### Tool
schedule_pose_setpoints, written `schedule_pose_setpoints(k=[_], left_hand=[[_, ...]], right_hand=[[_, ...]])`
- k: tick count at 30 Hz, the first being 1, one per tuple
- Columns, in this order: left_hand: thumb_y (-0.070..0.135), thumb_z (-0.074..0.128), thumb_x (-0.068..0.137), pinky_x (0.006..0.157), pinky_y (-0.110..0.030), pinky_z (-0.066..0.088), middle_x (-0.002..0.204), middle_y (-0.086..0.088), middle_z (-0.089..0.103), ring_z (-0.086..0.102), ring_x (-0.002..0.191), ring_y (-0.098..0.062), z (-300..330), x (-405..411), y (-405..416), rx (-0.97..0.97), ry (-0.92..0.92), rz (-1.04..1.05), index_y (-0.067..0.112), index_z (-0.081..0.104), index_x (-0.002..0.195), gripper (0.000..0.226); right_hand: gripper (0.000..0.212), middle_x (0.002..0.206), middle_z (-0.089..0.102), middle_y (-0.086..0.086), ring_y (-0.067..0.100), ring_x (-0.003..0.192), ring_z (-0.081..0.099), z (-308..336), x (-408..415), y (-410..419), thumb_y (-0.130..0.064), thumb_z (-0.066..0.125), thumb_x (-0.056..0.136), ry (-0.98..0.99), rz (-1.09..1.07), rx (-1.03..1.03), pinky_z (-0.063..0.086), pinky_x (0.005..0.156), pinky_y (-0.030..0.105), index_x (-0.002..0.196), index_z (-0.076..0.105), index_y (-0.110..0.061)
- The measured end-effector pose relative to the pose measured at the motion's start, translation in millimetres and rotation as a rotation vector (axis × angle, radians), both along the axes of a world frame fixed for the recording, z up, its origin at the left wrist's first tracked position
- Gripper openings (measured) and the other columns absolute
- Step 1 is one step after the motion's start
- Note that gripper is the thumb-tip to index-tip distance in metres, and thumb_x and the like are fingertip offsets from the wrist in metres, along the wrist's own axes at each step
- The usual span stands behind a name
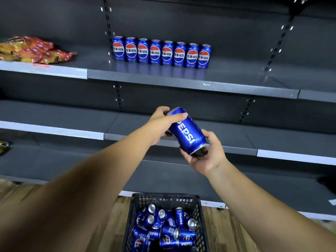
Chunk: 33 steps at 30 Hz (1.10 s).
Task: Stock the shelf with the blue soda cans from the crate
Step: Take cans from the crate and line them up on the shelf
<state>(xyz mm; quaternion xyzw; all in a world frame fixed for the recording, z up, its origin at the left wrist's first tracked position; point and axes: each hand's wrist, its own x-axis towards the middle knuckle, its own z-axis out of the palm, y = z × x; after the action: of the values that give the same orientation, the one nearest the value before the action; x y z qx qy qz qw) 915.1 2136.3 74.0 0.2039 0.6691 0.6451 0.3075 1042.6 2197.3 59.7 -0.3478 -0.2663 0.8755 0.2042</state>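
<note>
one can between both hands, eight on the shelf

i saw a blue soda can (185,130) held tilted in mid-air in front of the shelving, its top pointing up and left. the left hand (161,124) had its grip clamped round the can's upper end, thumb across the side. the right hand (205,153) cupped the lower end, fingers curled round the base. a row of eight cans (161,52) stood upright, side by side, on the upper shelf (181,79), labels facing out. below my arms, the black crate (134,215) sat on the wooden floor (227,233) with more blue cans (163,228) lying jumbled inside. snack bags (34,50) lay at the shelf's left end, well apart from the row.
</note>
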Motion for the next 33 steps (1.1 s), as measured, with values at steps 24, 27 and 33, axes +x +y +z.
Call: schedule_pose_setpoints(k=[24, 27, 33], left_hand=[[0.024, 0.085, 0.061, 0.105, -0.045, 0.032, 0.120, -0.005, 0.048, 0.049, 0.113, -0.022, 34, 15, -9, 0.027, 1.214, 0.230, 0.011, 0.042, 0.133, 0.085], [0.020, 0.087, 0.056, 0.101, -0.059, 0.036, 0.114, -0.010, 0.051, 0.041, 0.108, -0.016, 29, 14, -14, 0.065, 1.299, 0.262, 0.013, 0.041, 0.133, 0.090], [0.024, 0.073, 0.065, 0.093, -0.059, 0.043, 0.111, -0.002, 0.032, 0.036, 0.103, -0.019, 25, 9, -19, 0.146, 1.532, 0.309, 0.020, 0.027, 0.135, 0.084]], right_hand=[[0.071, 0.071, 0.070, 0.016, 0.027, 0.059, 0.070, 45, -46, 19, -0.068, 0.039, 0.089, -0.028, 0.461, 0.046, 0.058, 0.055, 0.036, 0.087, 0.062, -0.001], [0.057, 0.084, 0.072, 0.013, 0.025, 0.066, 0.071, 53, -46, 22, -0.061, 0.047, 0.089, 0.055, 0.425, 0.103, 0.059, 0.057, 0.034, 0.098, 0.065, -0.008], [0.051, 0.092, 0.071, 0.005, 0.021, 0.075, 0.070, 65, -53, 25, -0.063, 0.045, 0.088, 0.082, 0.421, 0.238, 0.055, 0.072, 0.031, 0.107, 0.063, -0.018]])
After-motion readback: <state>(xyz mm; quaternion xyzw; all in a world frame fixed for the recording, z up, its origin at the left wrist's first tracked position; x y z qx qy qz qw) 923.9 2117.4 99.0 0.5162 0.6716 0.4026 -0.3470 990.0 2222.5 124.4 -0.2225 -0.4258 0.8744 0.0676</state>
